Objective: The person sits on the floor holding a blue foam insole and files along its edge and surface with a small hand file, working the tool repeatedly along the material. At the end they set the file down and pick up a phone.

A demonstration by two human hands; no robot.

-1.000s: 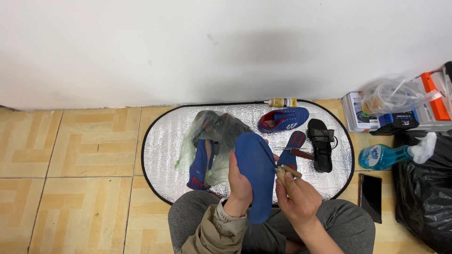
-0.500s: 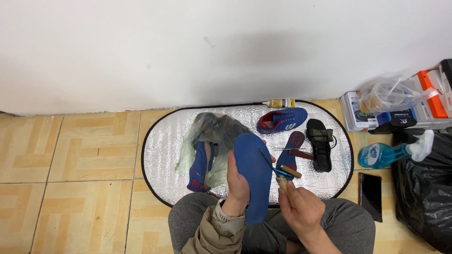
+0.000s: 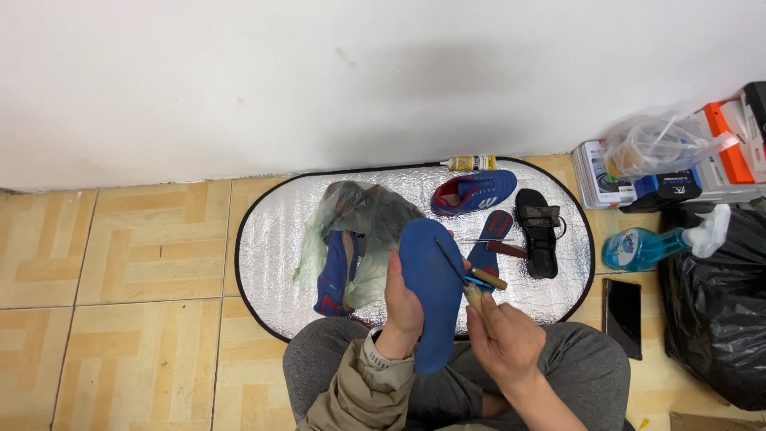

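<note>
Over a silver mat [image 3: 271, 239], left hand [image 3: 403, 307] grips a blue sole [image 3: 431, 287], right hand [image 3: 503, 339] an awl [image 3: 459, 271], shoes [image 3: 475, 191] beyond.

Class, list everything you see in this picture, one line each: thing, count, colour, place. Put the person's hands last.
mat: 1, silver, on floor by wall
sole: 1, blue, in left hand
tool: 1, thin, wooden handle, in right hand
shoe: 1, blue, back of mat
bagged shoe: 1, blue, under clear bag, mat left
sandal: 1, black, mat right
glue bottle: 1, yellow, by wall
spray bottle: 1, teal, floor right
phone: 1, black, floor right
sack: 1, black, far right
left hand: holds sole
right hand: holds tool
</note>
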